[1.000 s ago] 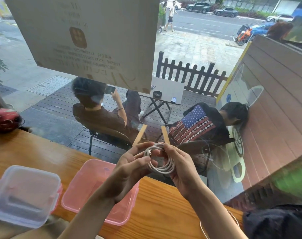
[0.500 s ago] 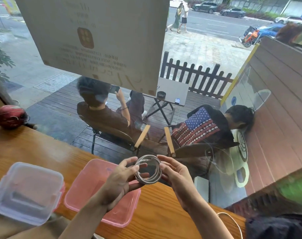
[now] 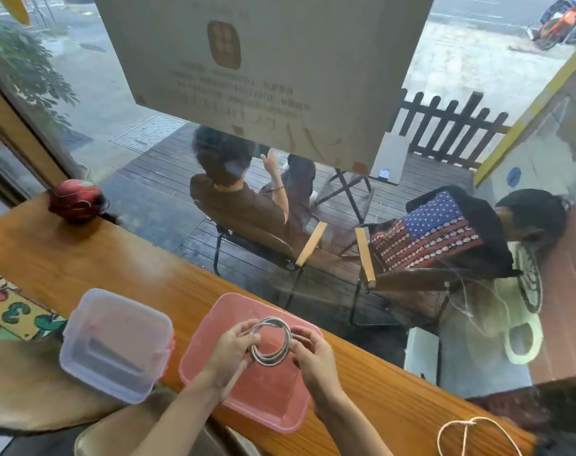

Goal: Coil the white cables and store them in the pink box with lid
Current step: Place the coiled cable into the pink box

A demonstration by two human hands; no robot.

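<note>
Over the open pink box [image 3: 263, 390] now, the coiled white cable [image 3: 271, 343] has come down from where both hands held it, raised up against the window, a second ago. The left hand [image 3: 230, 350] pinches the ring's left edge, fingers curled round it; the right hand [image 3: 313, 357] pinches the right edge. The coil looks finished and tidy, so storing seems next. The clear lid [image 3: 115, 343] waits just beside the box, and another white cable [image 3: 474, 436] lies uncoiled on the counter [image 3: 82, 258] at right.
</note>
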